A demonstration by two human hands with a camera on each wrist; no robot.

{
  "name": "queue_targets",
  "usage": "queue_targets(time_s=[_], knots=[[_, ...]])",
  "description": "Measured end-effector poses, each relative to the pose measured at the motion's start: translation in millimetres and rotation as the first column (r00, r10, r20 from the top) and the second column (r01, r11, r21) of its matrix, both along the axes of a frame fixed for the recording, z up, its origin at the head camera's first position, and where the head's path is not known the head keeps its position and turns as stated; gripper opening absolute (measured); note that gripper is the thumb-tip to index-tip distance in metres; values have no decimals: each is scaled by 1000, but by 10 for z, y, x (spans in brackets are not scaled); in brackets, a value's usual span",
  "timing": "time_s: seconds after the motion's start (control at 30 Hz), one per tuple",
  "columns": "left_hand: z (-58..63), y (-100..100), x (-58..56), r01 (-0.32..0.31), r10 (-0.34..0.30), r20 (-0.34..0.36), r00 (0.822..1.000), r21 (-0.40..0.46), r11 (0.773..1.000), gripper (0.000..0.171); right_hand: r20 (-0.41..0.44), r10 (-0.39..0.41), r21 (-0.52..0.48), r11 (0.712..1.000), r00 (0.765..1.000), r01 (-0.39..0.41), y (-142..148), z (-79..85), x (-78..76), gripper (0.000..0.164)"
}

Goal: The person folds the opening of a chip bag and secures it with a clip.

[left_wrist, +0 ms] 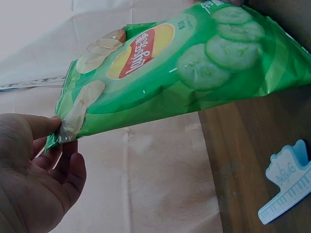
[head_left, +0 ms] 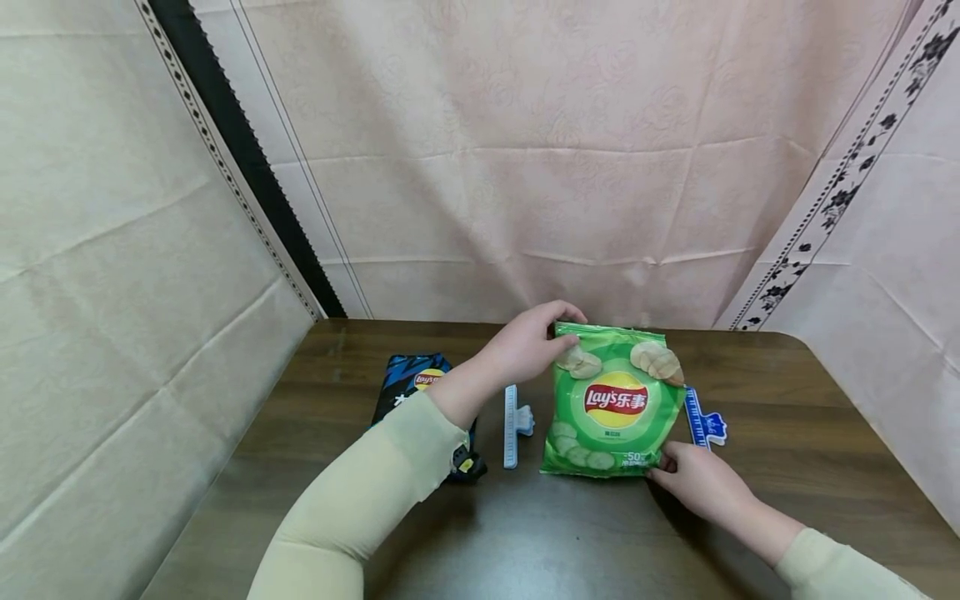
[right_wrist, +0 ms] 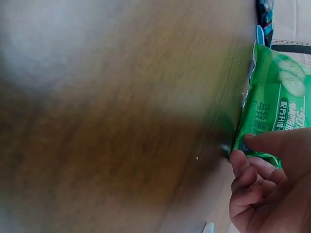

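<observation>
A green bag of Lay's chips [head_left: 617, 408] is held between both hands over the wooden table. My left hand [head_left: 530, 340] pinches its top left corner; in the left wrist view the thumb lies on the front and curled fingers [left_wrist: 63, 167] sit behind. The lower right corner is pinched by my right hand [head_left: 701, 482], as the right wrist view shows with thumb and fingers at the bag's edge. A light blue bag clip [head_left: 512, 427] lies left of the green bag. To the right, a darker blue bag clip [head_left: 703, 421] is partly covered by the bag.
A black and blue Lay's bag [head_left: 411, 377] lies on the left of the table [head_left: 780, 392], partly hidden behind my left forearm. Pale cloth [head_left: 562, 167] hangs behind the table's back edge and along both sides.
</observation>
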State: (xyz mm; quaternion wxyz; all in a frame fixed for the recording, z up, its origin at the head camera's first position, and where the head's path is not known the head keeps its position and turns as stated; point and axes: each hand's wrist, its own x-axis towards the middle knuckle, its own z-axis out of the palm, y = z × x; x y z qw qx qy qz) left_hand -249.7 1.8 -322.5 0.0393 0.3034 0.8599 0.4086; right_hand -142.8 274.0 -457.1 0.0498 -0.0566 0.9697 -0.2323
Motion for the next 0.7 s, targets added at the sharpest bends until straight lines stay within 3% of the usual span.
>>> queue_targets(time_s=[0.43,0.7], knots=[[123,-39,42,18,-26,-67,997,-114,993,26,-26,7,30,1000,1000,-6,-75,41,-67,13],[152,34,48,23,-55,-148,987,-205,978,27,-38,15,46,999,999,-13,-79,9,-83,13]])
